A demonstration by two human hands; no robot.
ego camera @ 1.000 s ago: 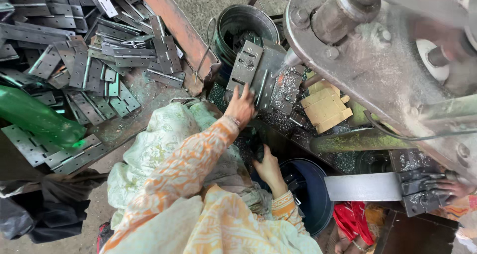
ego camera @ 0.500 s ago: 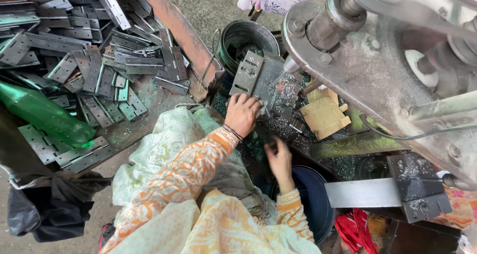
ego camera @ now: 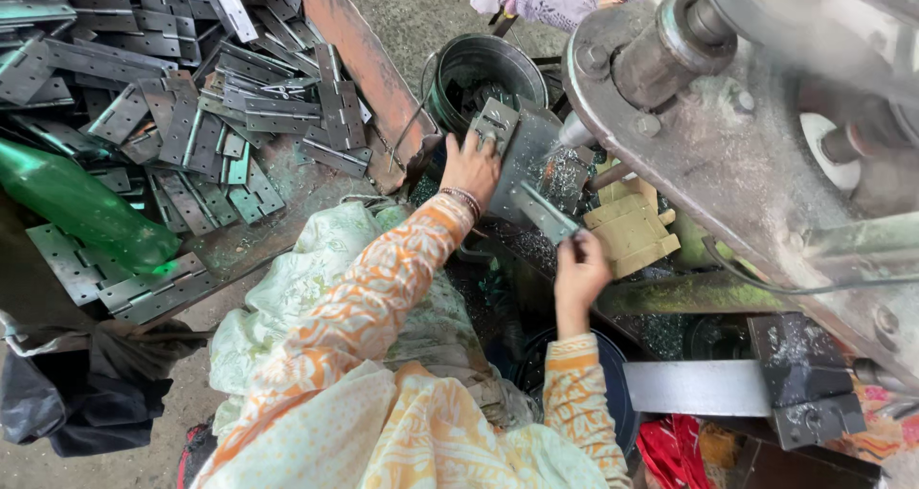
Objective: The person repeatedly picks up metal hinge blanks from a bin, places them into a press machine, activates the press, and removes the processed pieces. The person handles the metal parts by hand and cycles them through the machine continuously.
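A heavy grey press machine (ego camera: 756, 164) filled the right side of the view, its round shaft end jutting out near the top. To the left, a heap of flat metal hinge plates (ego camera: 191, 116) lay spread over the floor, bounded by a rusty bar (ego camera: 354, 58) running diagonally. A green plastic bottle (ego camera: 81, 207) lay tilted at the heap's left edge. Beside the machine stood a round metal bucket (ego camera: 483, 73) with small dark pieces inside.

The person's left hand (ego camera: 471, 168) (a bangle at the wrist) lay spread flat on a stack of hinge plates (ego camera: 498, 125) just below the bucket, fingers pressing down on it rather than gripping. The right hand (ego camera: 579, 274) was closed on the near end of a single hinge strip (ego camera: 544, 211), which slanted up and leftward toward the machine's bed, just beside a yellowish block (ego camera: 632, 231). Both sleeves were orange-patterned. A dark blue bowl (ego camera: 613, 393) sat under the right forearm, partly hidden.
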